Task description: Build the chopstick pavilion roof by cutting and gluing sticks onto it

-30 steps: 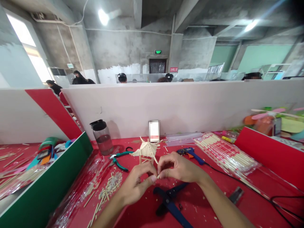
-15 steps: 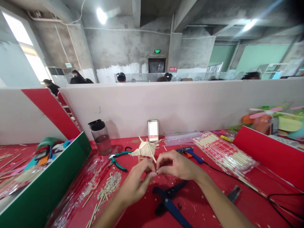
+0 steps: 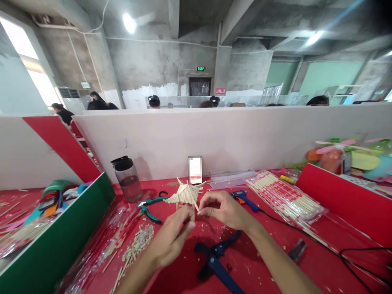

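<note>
The right hand (image 3: 225,209) is closed to a pinch, a tiny pale piece (image 3: 199,212) held beside the near corner of the stick model (image 3: 186,194), just beyond both hands. The left hand (image 3: 174,236) is loosely curled; whether anything is gripped there cannot be told. A blue cutter (image 3: 213,261) is laid below the hands.

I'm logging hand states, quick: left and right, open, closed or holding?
Left hand: fingers curled; whether it holds anything cannot be told.
Right hand: closed, pinching a small pale piece by a corner of the stick model.
</note>
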Available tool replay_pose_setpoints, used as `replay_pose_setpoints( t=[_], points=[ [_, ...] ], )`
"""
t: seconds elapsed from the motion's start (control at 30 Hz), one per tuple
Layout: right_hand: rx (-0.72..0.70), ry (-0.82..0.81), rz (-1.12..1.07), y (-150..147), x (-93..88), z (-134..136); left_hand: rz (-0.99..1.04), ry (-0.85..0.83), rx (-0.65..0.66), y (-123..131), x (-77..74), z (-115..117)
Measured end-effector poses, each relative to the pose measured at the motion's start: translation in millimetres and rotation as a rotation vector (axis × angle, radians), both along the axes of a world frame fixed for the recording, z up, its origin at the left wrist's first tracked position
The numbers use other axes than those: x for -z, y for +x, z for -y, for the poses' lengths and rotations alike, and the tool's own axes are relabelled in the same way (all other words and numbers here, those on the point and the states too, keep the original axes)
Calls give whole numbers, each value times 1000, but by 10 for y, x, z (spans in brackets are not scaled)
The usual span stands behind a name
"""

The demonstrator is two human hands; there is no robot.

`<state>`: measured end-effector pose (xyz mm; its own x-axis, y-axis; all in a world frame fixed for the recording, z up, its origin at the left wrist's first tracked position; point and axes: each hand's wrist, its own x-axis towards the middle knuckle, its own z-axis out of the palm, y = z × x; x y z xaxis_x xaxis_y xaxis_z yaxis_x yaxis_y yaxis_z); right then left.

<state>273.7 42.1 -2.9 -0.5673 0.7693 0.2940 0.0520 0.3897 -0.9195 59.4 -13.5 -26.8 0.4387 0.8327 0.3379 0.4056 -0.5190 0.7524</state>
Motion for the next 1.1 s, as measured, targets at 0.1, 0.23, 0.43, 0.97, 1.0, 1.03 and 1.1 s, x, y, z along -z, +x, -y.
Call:
replay_pose_setpoints(
  t=[0.1,0.23,0.43,0.97,1.0,1.03,1.1],
  points=[
    [41,28,-18,31,-40,4,-64,-33,-5,-79,-36,-41],
    [36,24,-26,33,-58,21,-71,53,-62,-90,-27,-67],
    [48,50,-15,-34,6,7,-2,214,-177,27,-33,-16],
    [38,72,8,-57,58,6,22,266,-276,33,-11,-44],
    [43,75,23,-60,56,11,31,256,-272,34,-11,-40],
    [47,79,37,-66,54,17,40,247,-269,36,-8,-37],
    [52,81,54,-80,43,31,53,237,-266,40,-2,-32]
  ],
)
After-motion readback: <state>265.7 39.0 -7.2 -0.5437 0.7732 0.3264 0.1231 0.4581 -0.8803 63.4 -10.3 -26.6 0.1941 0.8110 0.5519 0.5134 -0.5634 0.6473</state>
